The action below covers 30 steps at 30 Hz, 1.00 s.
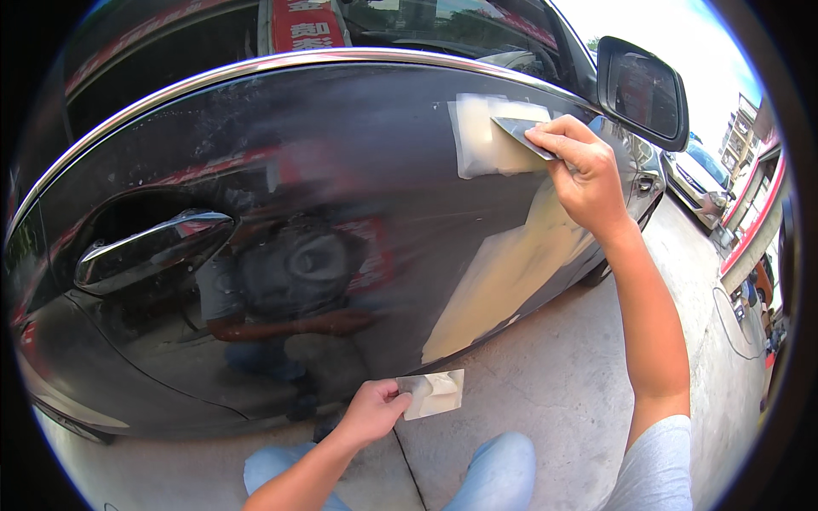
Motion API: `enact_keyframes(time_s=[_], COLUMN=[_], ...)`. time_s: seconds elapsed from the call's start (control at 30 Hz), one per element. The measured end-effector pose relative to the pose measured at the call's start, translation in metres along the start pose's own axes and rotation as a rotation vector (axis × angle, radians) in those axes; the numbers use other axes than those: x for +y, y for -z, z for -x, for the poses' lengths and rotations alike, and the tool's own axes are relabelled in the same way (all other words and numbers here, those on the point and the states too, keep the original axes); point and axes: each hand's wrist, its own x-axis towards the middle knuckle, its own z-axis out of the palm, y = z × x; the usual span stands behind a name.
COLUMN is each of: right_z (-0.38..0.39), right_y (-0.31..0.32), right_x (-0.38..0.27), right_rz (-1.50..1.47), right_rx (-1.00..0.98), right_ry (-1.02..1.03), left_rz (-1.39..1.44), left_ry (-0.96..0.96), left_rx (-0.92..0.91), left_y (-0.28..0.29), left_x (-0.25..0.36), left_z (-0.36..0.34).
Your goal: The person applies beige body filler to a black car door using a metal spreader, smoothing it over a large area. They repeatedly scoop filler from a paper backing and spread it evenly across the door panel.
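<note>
My right hand (pixel 584 170) is closed around a flat metal putty spreader (pixel 521 136), whose blade lies against a patch of cream body filler (pixel 494 153) on the dark car door (pixel 366 196), below the window. A larger slanting streak of filler (pixel 507 268) covers the door's lower front. Low in front of my knees, my left hand (pixel 372 411) pinches a second flat plate (pixel 432 394) by its left end. A smear of pale filler sits on that plate. Between it and the door's lower edge the gap is small.
A chrome door handle (pixel 153 243) juts from the door at left. The side mirror (pixel 642 92) sticks out just beyond my right hand. Concrete ground (pixel 579 383) runs below the car. A white car (pixel 699 179) stands farther off at the right.
</note>
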Motion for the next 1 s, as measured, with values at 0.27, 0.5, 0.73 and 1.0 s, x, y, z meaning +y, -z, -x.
enact_keyframes(time_s=[0.27, 0.5, 0.73, 1.0], right_z=[0.049, 0.121, 0.181, 0.177], right_y=[-0.005, 0.009, -0.004, 0.016], right_x=[-0.027, -0.069, -0.109, -0.118], right_rz=[0.036, -0.594, -1.32, -0.914], right_rx=[0.018, 0.047, -0.039, -0.564], right_ry=[0.035, -0.543, -0.959, -0.58], left_rz=[0.155, 0.089, 0.111, 0.057], left_ry=[-0.12, -0.249, -0.331, -0.347], left_rx=[0.014, 0.102, 0.034, 0.096], left_y=[0.003, 0.004, -0.008, -0.016], left_x=[0.018, 0.035, 0.036, 0.041], left_z=[0.009, 0.016, 0.011, 0.016])
